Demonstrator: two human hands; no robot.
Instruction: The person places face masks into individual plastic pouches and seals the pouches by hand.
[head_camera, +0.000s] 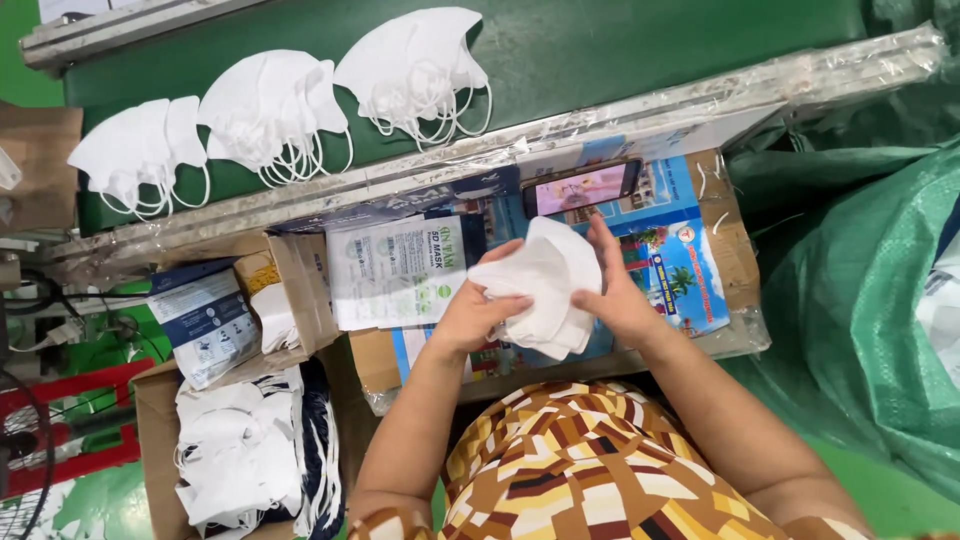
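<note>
Both hands on a stack of white masks (545, 290) above the worktop (690, 270): left hand (478, 312) fingers clamp its left edge, right hand (615, 295) fingers grip the right side. Phone (582, 186) just behind.

Your left hand (478, 312) and right hand (612, 290) clasp a stack of white masks (540, 285) just below the phone (582, 186); three mask piles (275, 110) lie on the green belt (600, 50) above and left of the phone
</note>
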